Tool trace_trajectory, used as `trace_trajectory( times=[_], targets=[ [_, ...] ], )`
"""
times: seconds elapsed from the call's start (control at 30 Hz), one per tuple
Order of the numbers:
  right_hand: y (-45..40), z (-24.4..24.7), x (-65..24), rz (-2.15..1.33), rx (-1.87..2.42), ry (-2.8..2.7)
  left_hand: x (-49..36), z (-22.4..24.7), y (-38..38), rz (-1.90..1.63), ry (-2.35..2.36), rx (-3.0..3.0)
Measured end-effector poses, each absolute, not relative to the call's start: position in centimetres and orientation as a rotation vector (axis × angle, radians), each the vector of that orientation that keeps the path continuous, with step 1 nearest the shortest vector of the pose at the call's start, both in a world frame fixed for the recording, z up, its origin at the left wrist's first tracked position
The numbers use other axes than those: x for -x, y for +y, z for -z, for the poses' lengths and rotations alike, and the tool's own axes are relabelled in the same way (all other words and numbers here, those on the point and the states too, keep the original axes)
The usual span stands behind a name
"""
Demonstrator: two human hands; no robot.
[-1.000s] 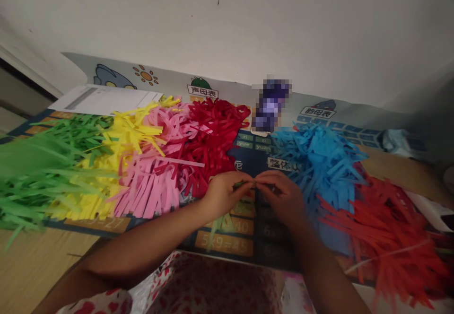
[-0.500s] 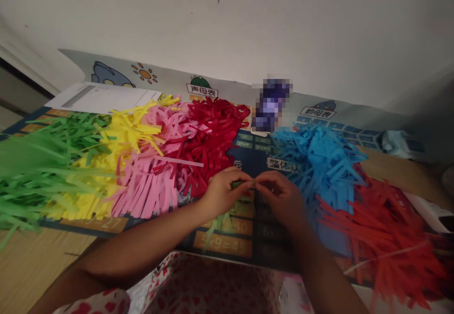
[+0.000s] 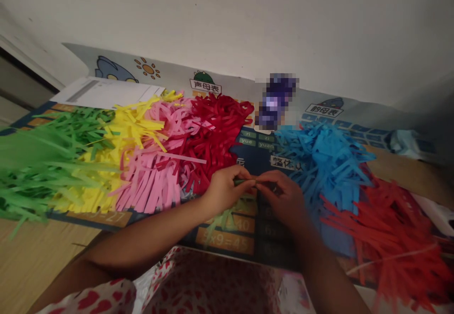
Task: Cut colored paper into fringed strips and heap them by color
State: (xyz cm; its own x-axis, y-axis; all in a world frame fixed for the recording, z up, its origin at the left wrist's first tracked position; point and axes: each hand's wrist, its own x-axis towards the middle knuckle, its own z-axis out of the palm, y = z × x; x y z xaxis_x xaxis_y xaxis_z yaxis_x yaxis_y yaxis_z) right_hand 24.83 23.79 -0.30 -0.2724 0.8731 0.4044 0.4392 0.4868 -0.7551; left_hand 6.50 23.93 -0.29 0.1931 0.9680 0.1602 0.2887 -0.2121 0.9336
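My left hand is closed in a pinch over the middle of the table. Its fingertips hold the thin, twisted end of a green paper tassel. Pale green strips hang down beneath that hand, partly hidden by it. From the other side my right hand pinches the same narrow end, thumb and forefinger meeting the left fingertips. Close to the left hand lie crimson paper strips and pink fringed paper. Beside the right hand is a heap of blue paper strips.
Yellow fringe and green fringe spread across the left side. Red strips heap up at the right edge. A pixelated phone-like object leans at the back. White paper lies behind the fringes, on the printed mat.
Both hands keep their pinch on the green tassel, with small finger movements at its twisted end. The whole view has shifted slightly; the paper heaps stay in place.
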Motion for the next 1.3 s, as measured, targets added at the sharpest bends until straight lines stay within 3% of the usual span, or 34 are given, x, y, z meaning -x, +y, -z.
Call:
trace_trajectory(
  times=[1.0, 1.2, 1.3],
  targets=[
    [24.22, 0.38, -24.9, -0.768, 1.094, -1.857, -6.11, -0.43, 24.41, -1.002, 1.118, -1.753],
    [24.2, 0.24, -24.87, -0.806, 1.117, -1.83, -6.08, -0.38, 24.47, -1.122, 1.085, -1.819],
    [24.6, 0.56, -25.21, -0.811, 1.197, -1.751, -6.1, -0.05, 24.57, -1.125, 1.092, -1.638]
  ],
)
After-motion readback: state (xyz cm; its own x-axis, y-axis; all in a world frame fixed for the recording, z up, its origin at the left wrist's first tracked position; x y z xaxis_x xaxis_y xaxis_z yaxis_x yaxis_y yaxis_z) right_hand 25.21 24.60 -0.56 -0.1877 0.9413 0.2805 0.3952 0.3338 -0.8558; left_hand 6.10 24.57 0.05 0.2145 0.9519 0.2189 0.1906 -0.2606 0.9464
